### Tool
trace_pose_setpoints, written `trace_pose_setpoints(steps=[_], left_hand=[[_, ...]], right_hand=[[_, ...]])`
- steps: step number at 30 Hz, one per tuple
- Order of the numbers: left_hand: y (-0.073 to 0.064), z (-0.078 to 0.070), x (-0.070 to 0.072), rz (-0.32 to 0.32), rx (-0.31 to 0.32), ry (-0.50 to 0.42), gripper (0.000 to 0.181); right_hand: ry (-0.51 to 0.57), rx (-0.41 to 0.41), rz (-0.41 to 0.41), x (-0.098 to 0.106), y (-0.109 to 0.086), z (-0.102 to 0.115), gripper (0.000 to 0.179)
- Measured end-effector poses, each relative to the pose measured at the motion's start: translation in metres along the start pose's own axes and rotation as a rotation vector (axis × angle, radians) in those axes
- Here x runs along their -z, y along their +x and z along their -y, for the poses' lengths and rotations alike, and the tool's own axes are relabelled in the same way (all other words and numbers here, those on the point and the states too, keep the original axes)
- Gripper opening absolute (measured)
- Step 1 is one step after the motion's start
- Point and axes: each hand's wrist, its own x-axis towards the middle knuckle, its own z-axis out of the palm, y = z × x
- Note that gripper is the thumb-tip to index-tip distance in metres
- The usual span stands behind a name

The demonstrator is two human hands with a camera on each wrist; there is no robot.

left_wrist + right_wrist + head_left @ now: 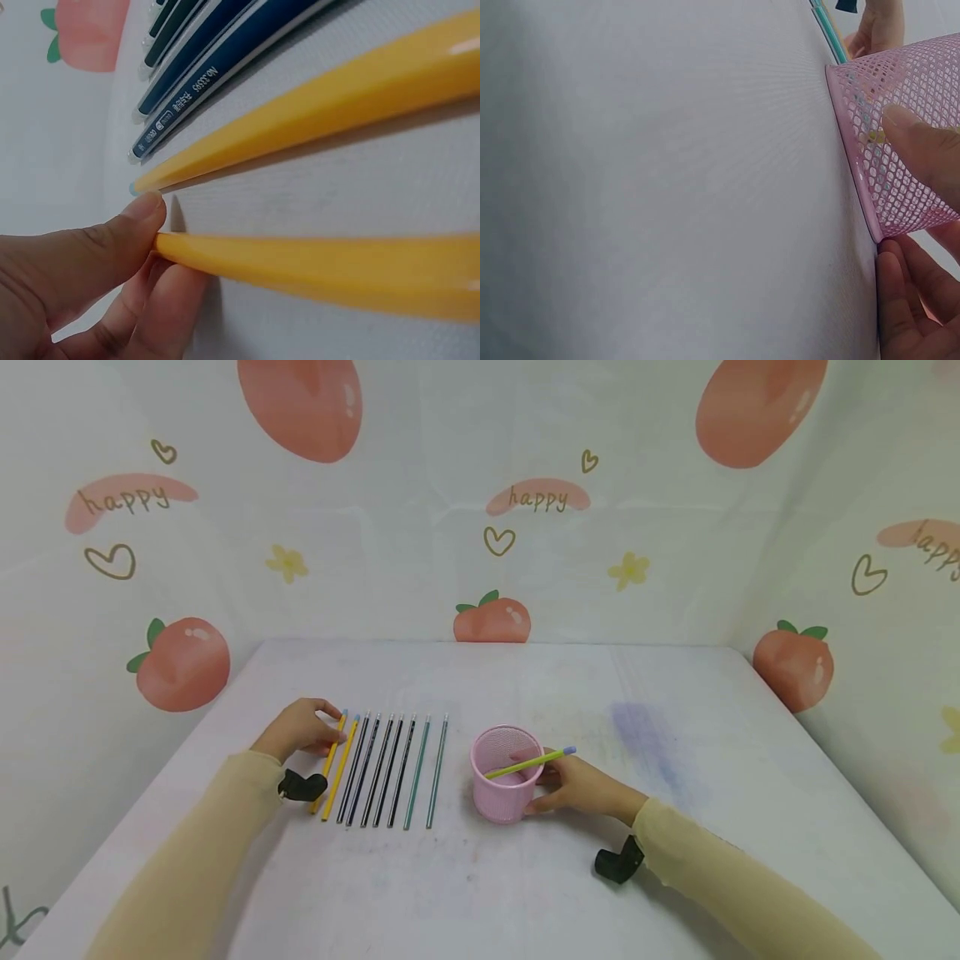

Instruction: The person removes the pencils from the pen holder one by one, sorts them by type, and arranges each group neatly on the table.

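Observation:
In the head view my left hand (303, 728) pinches the leftmost yellow pencil (330, 758) near its blue-tipped far end. The left wrist view shows the thumb above and fingers beneath that pencil (337, 271). Right beside it lies a second yellow pencil (343, 764). Several dark pencils (402, 771) and two green pencils (438, 771) continue the row to the right. My right hand (588, 789) holds a pink mesh pen holder (498, 802), thumb on its side and fingers near its base (866, 202). A yellow-green pencil (551, 757) leans inside, its blue end sticking out over the rim.
A white cloth-covered table (480, 893) bears a purple-blue stain (641, 731) on its right half. Behind it rises a white backdrop (420, 560) printed with peaches, hearts and flowers. Black wrist cameras (621, 860) sit at both cuffs.

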Motion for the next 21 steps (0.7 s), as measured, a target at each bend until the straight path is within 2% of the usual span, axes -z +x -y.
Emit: trace_pose_setpoints(steps=[5, 21], left_hand=[[-0.0013, 0.0011, -0.0029, -0.012, 0.002, -0.005, 0.056], [-0.0026, 0.0062, -0.0034, 0.011, 0.005, -0.089, 0.058]], right_hand=[[-0.001, 0.003, 0.003, 0.0003, 0.0000, 0.0004, 0.073], [0.004, -0.001, 0.000, 0.0002, -0.0012, -0.0001, 0.073]])
